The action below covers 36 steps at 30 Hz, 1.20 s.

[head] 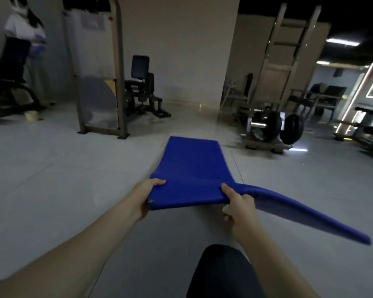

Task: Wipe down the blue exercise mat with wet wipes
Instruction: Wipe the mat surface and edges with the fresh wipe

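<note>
The blue exercise mat [194,162] lies lengthwise on the grey tiled floor, its far end flat and its near end lifted off the ground. My left hand [143,195] grips the near left corner, thumb on top. My right hand [239,204] grips the near edge further right, and a small white wet wipe [226,208] shows under its fingers. To the right of that hand a long flap of the mat [310,214] hangs in the air, bent out toward the lower right.
My dark-clad knee [222,274] is at the bottom centre. A weight machine frame [116,82] stands at the back left, a plate-loaded machine [274,127] at the back right. A person [24,46] stands far left near a small bucket [31,116]. Open floor lies left of the mat.
</note>
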Available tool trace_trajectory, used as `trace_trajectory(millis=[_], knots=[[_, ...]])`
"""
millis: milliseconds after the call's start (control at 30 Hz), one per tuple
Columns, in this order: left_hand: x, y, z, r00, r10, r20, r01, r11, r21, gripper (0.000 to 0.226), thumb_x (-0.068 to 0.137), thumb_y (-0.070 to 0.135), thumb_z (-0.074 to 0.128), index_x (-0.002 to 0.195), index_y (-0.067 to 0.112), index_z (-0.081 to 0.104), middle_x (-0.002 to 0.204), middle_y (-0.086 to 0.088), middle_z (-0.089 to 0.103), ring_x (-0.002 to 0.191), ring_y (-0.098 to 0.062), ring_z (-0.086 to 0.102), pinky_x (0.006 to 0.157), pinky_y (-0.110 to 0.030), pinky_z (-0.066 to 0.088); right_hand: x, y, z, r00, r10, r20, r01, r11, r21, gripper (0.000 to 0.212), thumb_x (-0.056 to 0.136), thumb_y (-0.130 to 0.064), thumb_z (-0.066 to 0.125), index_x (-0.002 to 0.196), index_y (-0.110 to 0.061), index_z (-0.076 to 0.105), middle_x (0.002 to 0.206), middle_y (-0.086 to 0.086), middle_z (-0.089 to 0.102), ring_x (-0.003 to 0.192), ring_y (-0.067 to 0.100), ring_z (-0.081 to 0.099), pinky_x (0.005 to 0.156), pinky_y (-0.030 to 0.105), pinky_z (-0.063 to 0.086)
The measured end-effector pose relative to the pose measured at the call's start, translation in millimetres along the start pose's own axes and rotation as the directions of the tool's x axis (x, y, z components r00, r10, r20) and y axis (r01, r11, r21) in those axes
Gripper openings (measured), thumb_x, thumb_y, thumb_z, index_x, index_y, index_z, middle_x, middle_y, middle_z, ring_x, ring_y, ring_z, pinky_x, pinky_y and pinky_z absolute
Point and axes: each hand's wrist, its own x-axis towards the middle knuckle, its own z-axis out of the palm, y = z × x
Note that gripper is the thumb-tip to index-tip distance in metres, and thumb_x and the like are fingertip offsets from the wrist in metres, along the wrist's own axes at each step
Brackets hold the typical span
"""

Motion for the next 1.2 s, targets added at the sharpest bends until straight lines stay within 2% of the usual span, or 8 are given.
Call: trace_trajectory(millis=[267, 600, 700, 800, 900, 1000, 1133, 1200], knots=[[28, -7, -14, 0.992, -0.128, 0.001, 0.127, 0.989, 0.076, 0.02, 0.09, 0.012, 0.07, 0.108, 0.004, 0.068, 0.096, -0.012, 0.078, 0.074, -0.022, 0.076, 0.052, -0.028, 0.06, -2, 15, 8, 0.965, 0.257, -0.052, -0.252, 0.964, 0.087, 0.032, 0.091, -0.03, 0.073, 0.096, -0.007, 0.052, 0.04, -0.002, 0.039, 0.037, 0.013, 0.035, 0.044, 0.029, 0.03], [-28, 1, -37, 0.939, -0.292, 0.179, 0.248, 0.941, 0.232, 0.044, 0.086, 0.016, 0.072, 0.126, 0.002, 0.061, 0.111, -0.023, 0.072, 0.104, -0.033, 0.07, 0.065, -0.033, 0.061, -80, 30, -20, 0.815, 0.385, 0.433, -0.521, 0.815, 0.256, 0.035, 0.095, -0.04, 0.058, 0.08, -0.009, 0.053, 0.05, -0.004, 0.033, 0.036, 0.008, 0.028, 0.032, 0.021, 0.025], [-32, -7, -42, 0.963, -0.236, 0.127, 0.203, 0.953, 0.227, 0.04, 0.085, 0.015, 0.071, 0.122, 0.003, 0.062, 0.103, -0.022, 0.074, 0.09, -0.034, 0.073, 0.048, -0.03, 0.06, -101, 12, -11, 0.856, 0.294, 0.426, -0.348, 0.936, 0.053, 0.038, 0.097, -0.044, 0.057, 0.08, -0.011, 0.056, 0.054, -0.001, 0.04, 0.04, 0.01, 0.032, 0.037, 0.022, 0.028], [-33, -14, -38, 0.967, -0.22, 0.126, 0.191, 0.96, 0.203, 0.034, 0.087, 0.016, 0.069, 0.117, 0.004, 0.063, 0.1, -0.021, 0.073, 0.078, -0.032, 0.074, 0.045, -0.027, 0.056, -112, -9, 22, 0.959, -0.121, 0.256, 0.167, 0.972, -0.167, 0.028, 0.102, -0.039, 0.053, 0.09, -0.015, 0.06, 0.081, 0.006, 0.061, 0.064, 0.022, 0.056, 0.057, 0.029, 0.043], [-28, -22, -38, 0.971, -0.19, 0.148, 0.158, 0.966, 0.204, 0.028, 0.086, 0.017, 0.067, 0.11, 0.003, 0.064, 0.088, -0.016, 0.071, 0.071, -0.026, 0.071, 0.057, -0.031, 0.056, -111, 3, 65, 0.784, -0.472, 0.403, 0.62, 0.576, -0.532, 0.028, 0.103, -0.035, 0.035, 0.099, -0.017, 0.056, 0.096, 0.004, 0.053, 0.083, 0.02, 0.053, 0.074, 0.033, 0.048], [-21, -27, -44, 0.96, -0.195, 0.201, 0.155, 0.968, 0.197, 0.025, 0.084, 0.014, 0.065, 0.107, 0.005, 0.064, 0.092, -0.014, 0.066, 0.079, -0.024, 0.065, 0.064, -0.034, 0.055, -105, 42, 82, 0.622, -0.53, 0.577, 0.756, 0.215, -0.618, 0.039, 0.097, -0.035, 0.03, 0.114, -0.015, 0.058, 0.105, 0.004, 0.048, 0.094, 0.02, 0.044, 0.088, 0.041, 0.043], [-18, -29, -53, 0.97, -0.177, 0.168, 0.135, 0.963, 0.235, 0.013, 0.079, 0.009, 0.065, 0.091, 0.004, 0.066, 0.086, -0.015, 0.066, 0.074, -0.025, 0.064, 0.066, -0.034, 0.057, -97, 77, 74, 0.497, -0.585, 0.64, 0.843, 0.154, -0.515, 0.055, 0.093, -0.011, 0.049, 0.148, -0.017, 0.047, 0.132, -0.001, 0.056, 0.114, 0.015, 0.045, 0.102, 0.025, 0.032], [-20, -30, -56, 0.973, -0.167, 0.157, 0.128, 0.964, 0.231, 0.018, 0.076, 0.01, 0.068, 0.093, 0.004, 0.068, 0.092, -0.019, 0.068, 0.083, -0.028, 0.066, 0.079, -0.04, 0.058, -94, 81, 71, 0.475, -0.629, 0.616, 0.85, 0.148, -0.505, 0.054, 0.092, -0.003, 0.059, 0.144, -0.019, 0.052, 0.117, -0.004, 0.063, 0.1, 0.011, 0.05, 0.092, 0.017, 0.035]])
